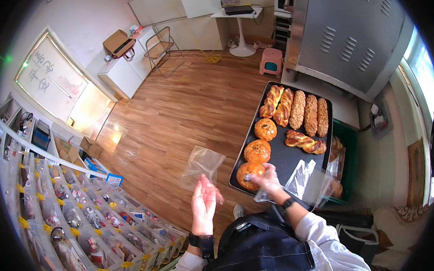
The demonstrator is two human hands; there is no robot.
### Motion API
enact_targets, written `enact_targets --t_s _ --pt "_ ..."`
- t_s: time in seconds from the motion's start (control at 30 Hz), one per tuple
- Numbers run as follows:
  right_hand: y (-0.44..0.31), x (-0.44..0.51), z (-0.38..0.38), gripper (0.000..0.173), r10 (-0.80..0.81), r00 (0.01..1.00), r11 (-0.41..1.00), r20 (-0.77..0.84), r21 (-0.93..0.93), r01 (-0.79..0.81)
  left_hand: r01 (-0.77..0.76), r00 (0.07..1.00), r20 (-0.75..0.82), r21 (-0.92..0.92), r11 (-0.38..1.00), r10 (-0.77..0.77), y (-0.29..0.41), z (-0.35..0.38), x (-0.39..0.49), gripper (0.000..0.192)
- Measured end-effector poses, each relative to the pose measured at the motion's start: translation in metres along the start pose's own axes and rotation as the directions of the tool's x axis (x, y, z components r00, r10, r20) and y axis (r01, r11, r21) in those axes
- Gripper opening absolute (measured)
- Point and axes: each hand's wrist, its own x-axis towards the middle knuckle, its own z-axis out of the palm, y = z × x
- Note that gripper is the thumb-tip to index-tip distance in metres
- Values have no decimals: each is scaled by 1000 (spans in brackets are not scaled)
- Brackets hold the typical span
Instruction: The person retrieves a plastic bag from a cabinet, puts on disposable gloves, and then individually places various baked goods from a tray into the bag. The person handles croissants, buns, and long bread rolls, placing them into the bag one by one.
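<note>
My left hand is raised palm up beside a clear plastic bag, its fingertips at the bag's lower edge. My right hand, in what looks like a thin clear glove, grips a round glazed bun at the near left corner of a black baking tray. Two more round buns lie in line beyond it. Twisted loaves and several crumb-coated long loaves fill the far part of the tray. Clear plastic bags lie over its near right corner.
A green crate with packed bread stands right of the tray. Clear bins of small packets line the lower left. A metal cabinet, a pink stool and a folding chair stand farther off. A black seat is at the right.
</note>
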Motion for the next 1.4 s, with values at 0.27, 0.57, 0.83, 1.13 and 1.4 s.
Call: enact_targets --t_s 0.27,0.57,0.83,1.13,1.4 --pt "-120 -100 1 71 -341 928 915 149 279 291 -5 983 -184 117 993 26 -37 31 -3 25" --pt "-144 -108 18 71 -370 924 908 100 246 338 -15 973 203 536 844 -111 -50 79 9 34" --pt "-139 -108 18 62 -264 960 810 97 563 166 9 935 233 738 674 -267 -32 111 13 53" --pt "-128 -109 11 63 -246 957 823 155 555 121 -60 981 176 664 745 -77 -42 106 21 52" --pt "-122 -102 11 59 -169 980 580 101 815 16 -41 969 189 758 651 -159 -48 98 5 54"
